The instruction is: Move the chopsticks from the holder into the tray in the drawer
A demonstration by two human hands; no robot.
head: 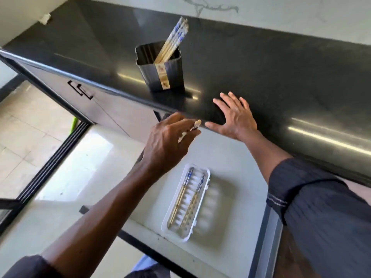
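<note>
A dark metal holder stands on the black counter near its front edge, with several blue-patterned bamboo chopsticks leaning out of it. Below, in the open drawer, a white tray holds two chopsticks lying lengthwise. My left hand hovers above the drawer, just under the counter edge, closed on a chopstick whose end pokes out past the fingers. My right hand lies flat with spread fingers on the counter edge, right of the holder, holding nothing.
The black counter runs along a pale wall. The drawer's pale floor surrounds the tray. Cabinet fronts with black handles lie to the left, above a tiled floor with a sliding-door track.
</note>
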